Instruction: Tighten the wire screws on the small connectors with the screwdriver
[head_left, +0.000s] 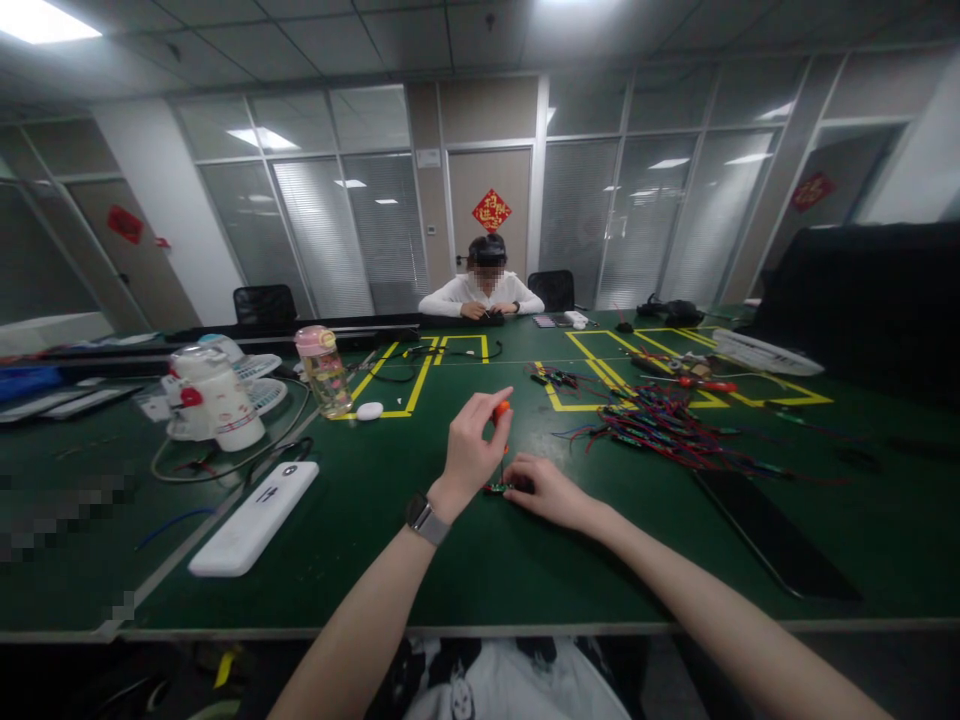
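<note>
My left hand (474, 443) is closed round the orange handle of a small screwdriver (501, 412), which stands upright with its tip down on a small green part (496, 488) on the green table (450, 560). My right hand (546, 490) lies just right of the tip, fingers pressed on that small part and holding it on the table. A watch sits on my left wrist.
A tangle of red, blue and green wired parts (660, 425) lies to the right, and a black phone (772, 535) nearer me. At left are a white power bank (255, 515), a white bottle (217, 395) and a pink-capped bottle (324, 368). Another person (484, 290) sits across the table.
</note>
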